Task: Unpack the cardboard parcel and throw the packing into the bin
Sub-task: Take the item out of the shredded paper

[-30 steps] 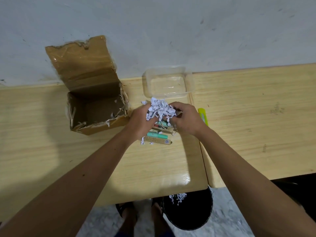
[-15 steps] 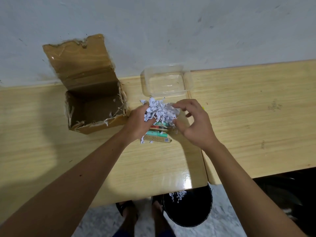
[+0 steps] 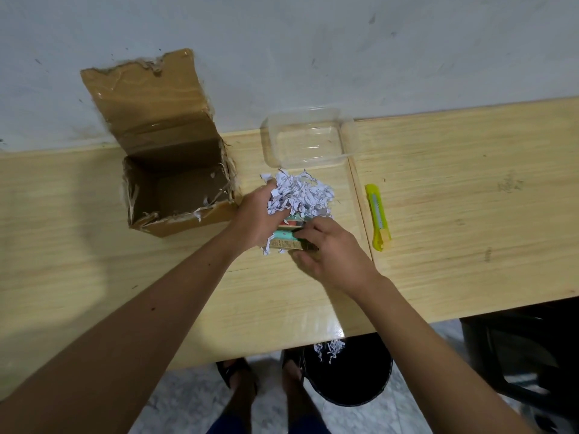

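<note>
A pale wooden table (image 3: 470, 214) is standing against a scuffed grey-white wall (image 3: 313, 42), with a marbled floor showing below. The open cardboard parcel (image 3: 175, 189) is sitting far left, a clear tray (image 3: 308, 137) behind the shredded paper (image 3: 299, 194). The left hand (image 3: 253, 219) is gripping that paper; the right hand (image 3: 329, 249) is pinching small cartons (image 3: 286, 239), which are largely hidden beneath. A yellow cutter (image 3: 377, 217) is lying right. The black bin (image 3: 351, 374) is partly hiding under the table's near edge.

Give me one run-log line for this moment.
left hand: grips shredded paper | right hand: holds small boxes | cardboard box: open | bin: some shreds inside
</note>
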Demonstrator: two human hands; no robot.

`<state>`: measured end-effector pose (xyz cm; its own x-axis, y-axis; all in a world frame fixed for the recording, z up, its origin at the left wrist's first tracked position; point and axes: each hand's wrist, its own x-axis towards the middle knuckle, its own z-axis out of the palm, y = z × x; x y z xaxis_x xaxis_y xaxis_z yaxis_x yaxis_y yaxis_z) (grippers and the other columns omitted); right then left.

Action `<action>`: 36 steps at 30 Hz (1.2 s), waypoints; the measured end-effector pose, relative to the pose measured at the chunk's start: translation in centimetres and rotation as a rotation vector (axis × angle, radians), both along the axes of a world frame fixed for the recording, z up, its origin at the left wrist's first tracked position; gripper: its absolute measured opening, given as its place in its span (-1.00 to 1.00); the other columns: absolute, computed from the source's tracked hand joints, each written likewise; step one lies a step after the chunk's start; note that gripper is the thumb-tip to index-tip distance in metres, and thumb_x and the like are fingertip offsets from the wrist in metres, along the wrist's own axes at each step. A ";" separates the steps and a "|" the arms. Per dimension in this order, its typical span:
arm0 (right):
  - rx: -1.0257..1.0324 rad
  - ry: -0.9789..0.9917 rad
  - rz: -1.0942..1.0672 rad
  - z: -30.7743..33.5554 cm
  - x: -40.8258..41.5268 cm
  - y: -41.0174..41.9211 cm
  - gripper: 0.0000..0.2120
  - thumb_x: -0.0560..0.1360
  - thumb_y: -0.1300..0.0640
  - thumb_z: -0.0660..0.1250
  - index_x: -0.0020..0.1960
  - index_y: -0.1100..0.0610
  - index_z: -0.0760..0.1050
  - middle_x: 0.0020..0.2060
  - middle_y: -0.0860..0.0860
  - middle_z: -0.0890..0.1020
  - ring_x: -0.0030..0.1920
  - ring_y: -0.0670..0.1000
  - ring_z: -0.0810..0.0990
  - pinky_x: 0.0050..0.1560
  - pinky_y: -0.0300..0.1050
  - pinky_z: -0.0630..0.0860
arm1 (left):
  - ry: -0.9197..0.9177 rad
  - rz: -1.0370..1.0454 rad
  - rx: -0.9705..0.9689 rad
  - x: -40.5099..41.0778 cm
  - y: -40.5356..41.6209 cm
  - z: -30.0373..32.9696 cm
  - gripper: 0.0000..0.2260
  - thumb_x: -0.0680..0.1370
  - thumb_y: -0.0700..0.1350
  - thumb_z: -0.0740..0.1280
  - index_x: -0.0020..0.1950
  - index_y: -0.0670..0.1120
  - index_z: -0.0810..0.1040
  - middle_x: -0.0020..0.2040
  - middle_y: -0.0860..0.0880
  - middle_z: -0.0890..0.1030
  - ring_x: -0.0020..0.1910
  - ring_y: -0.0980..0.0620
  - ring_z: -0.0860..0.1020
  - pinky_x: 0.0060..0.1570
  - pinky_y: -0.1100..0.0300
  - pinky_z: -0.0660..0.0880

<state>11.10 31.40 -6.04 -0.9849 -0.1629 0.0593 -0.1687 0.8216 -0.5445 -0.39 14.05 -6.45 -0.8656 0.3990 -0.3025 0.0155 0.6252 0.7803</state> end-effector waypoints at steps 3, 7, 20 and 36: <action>0.096 0.009 0.033 0.3 -0.5 -0.2 -0.71 0.40 0.10 0.55 0.06 0.21 0.69 -0.06 0.09 0.63 -0.09 0.14 0.66 -0.16 -0.10 0.60 | -0.004 -0.013 0.000 0.0 0.0 0.1 -0.54 0.56 -0.09 0.48 0.43 -0.10 0.49 0.11 -0.13 0.69 0.05 -0.11 0.67 0.11 -0.13 0.59; 0.171 -0.028 0.065 0.4 -0.6 -0.2 -0.67 0.40 0.03 0.52 0.09 0.19 0.67 -0.02 0.07 0.64 -0.05 0.13 0.65 -0.13 -0.09 0.60 | -0.018 -0.007 -0.014 0.0 -0.2 -0.1 -0.39 0.53 0.03 0.47 0.54 -0.08 0.40 0.29 -0.10 0.64 0.23 -0.09 0.63 0.25 -0.11 0.56; -0.080 -0.172 -0.015 2.1 1.2 1.8 -0.52 0.44 -0.15 0.37 0.25 0.10 0.61 0.09 -0.04 0.60 0.00 -0.05 0.59 0.00 -0.18 0.54 | -0.034 0.019 -0.017 0.2 0.0 0.6 -0.36 0.58 -0.11 0.48 0.60 -0.14 0.32 0.35 -0.05 0.57 0.30 0.01 0.52 0.28 0.12 0.44; 0.040 -0.042 -0.211 5.4 -5.4 13.3 -0.66 0.47 0.16 0.52 0.23 0.09 0.59 0.05 -0.02 0.59 -0.09 -0.04 0.59 0.05 -0.13 0.58 | -0.005 0.010 0.001 0.2 0.1 -0.4 -0.49 0.57 -0.15 0.49 0.49 -0.12 0.44 0.25 -0.09 0.66 0.19 -0.06 0.63 0.25 -0.03 0.55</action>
